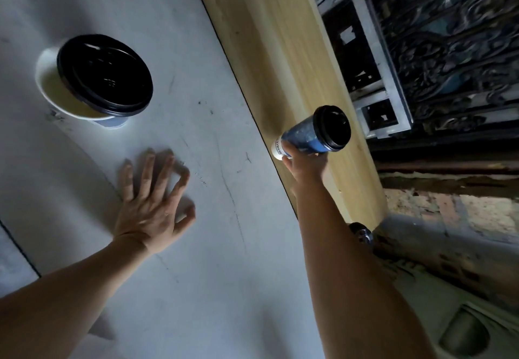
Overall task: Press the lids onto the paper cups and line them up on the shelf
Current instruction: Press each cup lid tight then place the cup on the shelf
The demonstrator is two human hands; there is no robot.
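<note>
Right hand [304, 162] grips the blue cup [302, 138] low on its body, fingers wrapped. Its lid [332, 128] looks seated. The cup is over the shelf [269, 49] near the front edge, long axis leaning away from the hand toward the back; can't tell if the base touches. A metal frame [373, 58] runs just behind the shelf. Left hand [153, 198] lies flat on the table [196, 260], fingers spread, holding nothing. Second cup [56, 88] is farther up the table, well apart, nearer the left hand. Its loose lid [105, 73] sits off-centre, mouth partly uncovered.
</note>
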